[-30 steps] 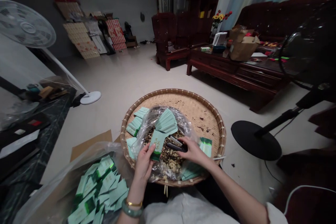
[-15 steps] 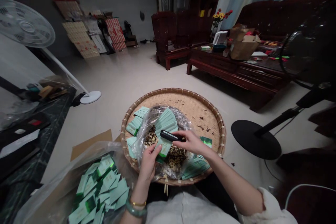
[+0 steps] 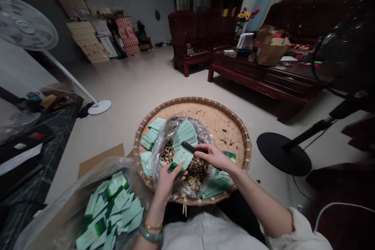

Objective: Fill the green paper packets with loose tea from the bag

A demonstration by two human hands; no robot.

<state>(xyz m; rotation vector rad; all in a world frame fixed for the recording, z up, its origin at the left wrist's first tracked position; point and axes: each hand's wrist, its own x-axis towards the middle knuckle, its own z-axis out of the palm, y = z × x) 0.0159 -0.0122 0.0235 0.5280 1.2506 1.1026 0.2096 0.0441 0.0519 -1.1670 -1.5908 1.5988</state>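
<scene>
My left hand (image 3: 167,181) is closed on a pale green sachet (image 3: 184,158), thumb pressed over its shiny dark green end. In my right hand (image 3: 213,155) is a slim black handheld device (image 3: 190,147), its tip lying by the sachet's upper edge. Whether the device touches the sachet I cannot tell. Beneath both hands, a clear plastic bag (image 3: 205,127) holds loose dark and pale dried bits (image 3: 197,172). A fanned stack of pale green sachets (image 3: 185,133) lies on top of them. The bag rests in a round woven bamboo tray (image 3: 228,119).
More sachets (image 3: 150,138) sit along the tray's left side, and others (image 3: 218,185) at its lower right. To the left, a plastic-lined box (image 3: 67,195) holds a heap of sachets (image 3: 117,207). A white fan (image 3: 99,107) and a black fan (image 3: 284,152) flank the tray; a wooden table (image 3: 252,74) stands beyond.
The sachet now shows more of its printed face, with my left fingers around its dark green end. The black device has turned and shifted slightly right, towards the sachet's upper edge.
</scene>
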